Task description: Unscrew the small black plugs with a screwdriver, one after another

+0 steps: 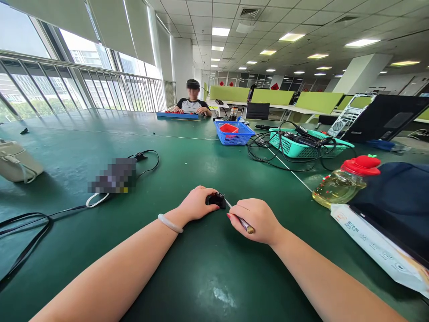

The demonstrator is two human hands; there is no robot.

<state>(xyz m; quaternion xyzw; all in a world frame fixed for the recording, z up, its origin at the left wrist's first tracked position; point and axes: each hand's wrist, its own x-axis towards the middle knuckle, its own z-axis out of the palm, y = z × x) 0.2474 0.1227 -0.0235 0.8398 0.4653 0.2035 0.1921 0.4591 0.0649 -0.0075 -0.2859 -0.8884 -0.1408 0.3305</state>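
Note:
Near the middle of the green table, my left hand is closed on a small black part, its thumb along the near side. The part's exact kind is hard to make out, and the fingers hide some of it. My right hand grips a slim screwdriver with a metal shaft and a brownish handle end. The shaft points up and left, with its tip at the right side of the black part. Whether the tip sits in a screw is too small to tell.
To the right lie a bottle with a red lid, a white packet and a dark bag. Farther back are a blue basket and a green basket with cables. A person sits opposite. Left is a beige pouch.

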